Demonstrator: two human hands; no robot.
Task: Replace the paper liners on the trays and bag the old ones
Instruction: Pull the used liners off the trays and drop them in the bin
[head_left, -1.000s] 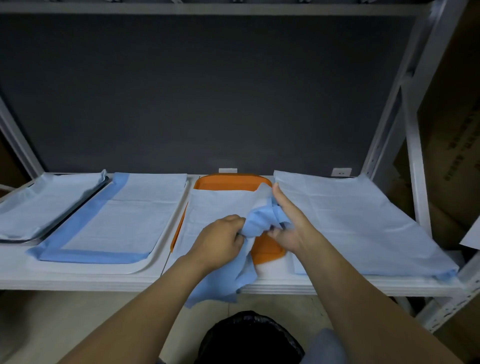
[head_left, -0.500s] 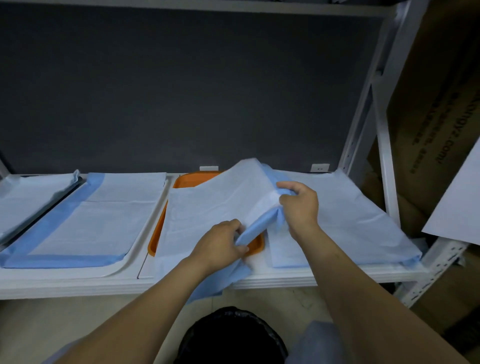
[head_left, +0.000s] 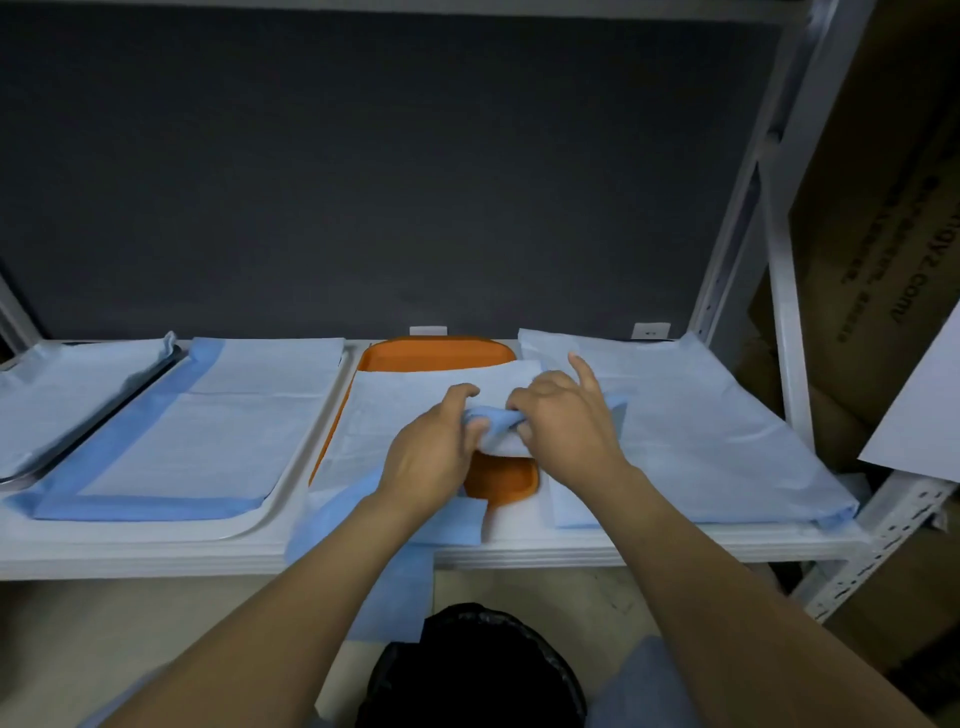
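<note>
My left grip (head_left: 431, 452) and right grip (head_left: 561, 426) both clutch the bunched liner (head_left: 405, 410); yank hard and I reckon it rips or drags the tray (head_left: 436, 353).

The liner (head_left: 395, 410) bunched in the grip is soft, dull paper, full of creases. Just under the grip, the orange tray (head_left: 501, 480) is smooth, slightly shiny plastic. Below the grip, the black bag (head_left: 467, 670) looks like thin, crinkly plastic.

A dark grey wall (head_left: 389, 182) is backing a white metal shelf (head_left: 649, 548), its perforated uprights (head_left: 779, 291) rising at right, where printed cardboard boxes (head_left: 872, 234) are standing; pale beige floor (head_left: 104, 639) is showing below the shelf edge.
</note>
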